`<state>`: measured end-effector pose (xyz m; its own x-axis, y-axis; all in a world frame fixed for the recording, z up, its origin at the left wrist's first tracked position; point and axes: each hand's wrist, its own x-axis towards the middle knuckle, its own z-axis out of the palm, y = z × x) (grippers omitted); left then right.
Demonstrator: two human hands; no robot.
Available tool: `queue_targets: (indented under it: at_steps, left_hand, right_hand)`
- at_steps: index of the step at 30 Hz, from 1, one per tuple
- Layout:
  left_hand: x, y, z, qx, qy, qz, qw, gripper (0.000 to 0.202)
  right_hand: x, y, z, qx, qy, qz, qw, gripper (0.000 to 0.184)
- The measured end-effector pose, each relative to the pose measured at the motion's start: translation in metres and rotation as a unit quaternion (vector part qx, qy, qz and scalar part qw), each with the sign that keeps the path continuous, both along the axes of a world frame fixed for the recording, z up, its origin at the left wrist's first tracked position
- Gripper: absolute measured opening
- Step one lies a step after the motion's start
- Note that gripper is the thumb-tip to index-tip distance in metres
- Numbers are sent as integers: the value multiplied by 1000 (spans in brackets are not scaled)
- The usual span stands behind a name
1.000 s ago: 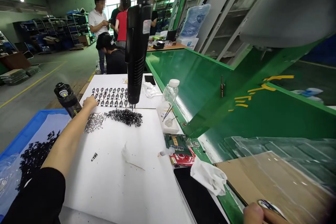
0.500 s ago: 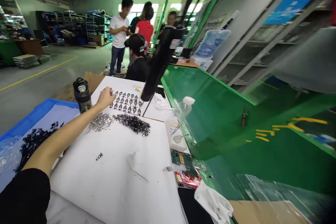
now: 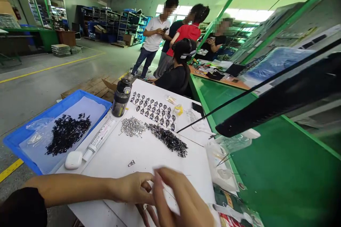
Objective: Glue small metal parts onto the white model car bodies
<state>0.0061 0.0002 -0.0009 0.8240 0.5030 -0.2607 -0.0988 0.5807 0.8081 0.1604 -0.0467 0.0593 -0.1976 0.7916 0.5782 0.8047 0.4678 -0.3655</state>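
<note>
Over the white tabletop (image 3: 160, 156), left hand (image 3: 134, 188) and right hand (image 3: 183, 202) are meeting fingertip to fingertip, possibly pinching something tiny; working low is judged to be limiting drops.

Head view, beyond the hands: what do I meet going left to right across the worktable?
blue tray → white case → long tube → pile of silver parts → pile of black parts → green table

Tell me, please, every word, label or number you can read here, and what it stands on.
No text here can be read.
Too small to read: the yellowish label print on the dark grey drink bottle.
Too blurred to read: the dark print along the long white plastic tube.
Too small to read: the pale markings on the rows of small dark badge-shaped parts.
</note>
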Motion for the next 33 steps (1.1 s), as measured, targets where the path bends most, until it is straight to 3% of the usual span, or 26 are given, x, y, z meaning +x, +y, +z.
queue_targets:
  at_steps: [1,3,6,9,13,19,25,33]
  left_hand:
    - [0,0,0,13,-7,10,1000,51]
    - [-1,1,0,12,-24,22,999,46]
    - [2,3,-8,-19,-49,26,998,53]
    - [6,7,-21,-24,-66,25,997,45]
    - [8,10,-28,-37,-76,15,996,36]
    - [5,8,-20,-44,-62,41,996,31]
    - [2,2,-18,-71,-41,59,995,52]
    - [-1,1,-15,-60,-50,64,995,48]
  right_hand:
    - [-23,24,5,-37,-56,20,998,22]
    - [-62,73,9,-163,-186,-40,968,24]
    - [-92,129,-8,-206,-234,-74,947,22]
    - [-96,153,-33,-210,-249,-71,943,26]
    - [-92,155,-49,-212,-249,-56,943,21]
    - [-91,155,-44,-199,-186,-72,959,13]
    - [-75,151,-37,-194,-86,-80,974,8]
    - [-64,153,-46,-182,38,-57,981,14]
